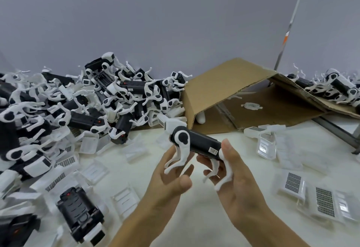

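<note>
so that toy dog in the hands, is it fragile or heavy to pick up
Probably light: the right hand holds the toy dog up by one end. Its thin white legs look like the fragile part, likely to flex or snap. The rounded black body might roll, though the legs should stop it.
</note>
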`<action>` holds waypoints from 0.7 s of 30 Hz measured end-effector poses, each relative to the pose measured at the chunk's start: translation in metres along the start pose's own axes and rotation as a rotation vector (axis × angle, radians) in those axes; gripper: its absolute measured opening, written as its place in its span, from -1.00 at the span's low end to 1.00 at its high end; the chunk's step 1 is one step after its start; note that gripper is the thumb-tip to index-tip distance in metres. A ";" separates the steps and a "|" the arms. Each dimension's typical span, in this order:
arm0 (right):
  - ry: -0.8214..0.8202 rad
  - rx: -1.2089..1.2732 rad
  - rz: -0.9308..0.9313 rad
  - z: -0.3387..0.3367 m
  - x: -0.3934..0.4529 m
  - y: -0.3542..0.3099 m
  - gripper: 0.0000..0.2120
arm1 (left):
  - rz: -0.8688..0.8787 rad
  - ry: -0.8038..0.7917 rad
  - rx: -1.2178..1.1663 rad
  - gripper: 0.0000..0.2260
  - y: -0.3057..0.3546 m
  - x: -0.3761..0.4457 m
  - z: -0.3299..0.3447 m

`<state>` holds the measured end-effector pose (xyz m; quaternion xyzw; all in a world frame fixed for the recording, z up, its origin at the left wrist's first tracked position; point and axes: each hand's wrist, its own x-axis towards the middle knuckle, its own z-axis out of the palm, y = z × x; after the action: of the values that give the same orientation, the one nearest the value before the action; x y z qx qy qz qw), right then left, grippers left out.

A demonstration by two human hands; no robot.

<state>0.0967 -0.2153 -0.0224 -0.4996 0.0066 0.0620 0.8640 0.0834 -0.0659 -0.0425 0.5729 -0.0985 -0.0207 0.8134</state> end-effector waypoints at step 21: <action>-0.325 -0.737 -0.300 -0.017 -0.001 0.001 -0.33 | 0.329 -0.002 1.013 0.16 0.019 -0.008 -0.029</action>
<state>0.0961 -0.2297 -0.0312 -0.7540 -0.2249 0.0119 0.6170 0.0794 -0.0309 -0.0351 0.8708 -0.1856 0.1566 0.4274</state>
